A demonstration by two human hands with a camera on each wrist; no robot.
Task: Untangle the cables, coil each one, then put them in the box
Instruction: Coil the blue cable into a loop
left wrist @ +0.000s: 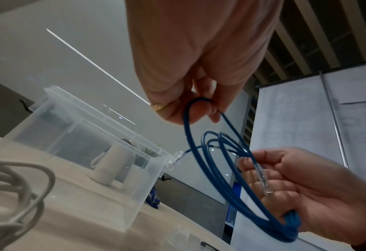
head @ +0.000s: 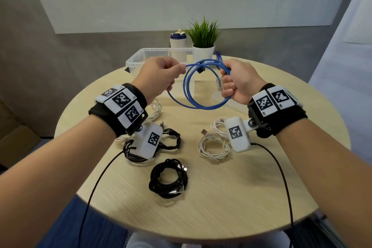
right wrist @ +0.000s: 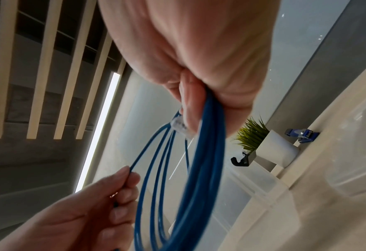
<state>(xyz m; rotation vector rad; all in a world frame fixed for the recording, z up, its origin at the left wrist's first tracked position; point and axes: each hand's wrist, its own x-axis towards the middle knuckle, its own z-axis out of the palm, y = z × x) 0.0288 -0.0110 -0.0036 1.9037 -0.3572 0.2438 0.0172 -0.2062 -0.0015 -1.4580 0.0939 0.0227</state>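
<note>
A blue cable (head: pixel 198 86) hangs in loops above the round table, between my hands. My right hand (head: pixel 236 81) grips the bundled loops (right wrist: pixel 208 152) in a fist, with a clear plug (head: pixel 219 84) showing beside its fingers. My left hand (head: pixel 161 75) pinches a single strand (left wrist: pixel 199 103) of the same cable at the left of the loops. The clear plastic box (head: pixel 141 59) stands behind the hands; I see no cable in it. On the table lie two coiled black cables (head: pixel 168 179) (head: pixel 171 139) and coiled white cables (head: pixel 213 147) (head: pixel 155 109).
A potted green plant (head: pixel 203 44) and a white bottle (head: pixel 178 43) stand behind the box. The clear lid (head: pixel 231 100) lies on the table right of it. A small blue object (right wrist: pixel 302 134) sits near the plant. Black leads trail from the wrist cameras off the near edge.
</note>
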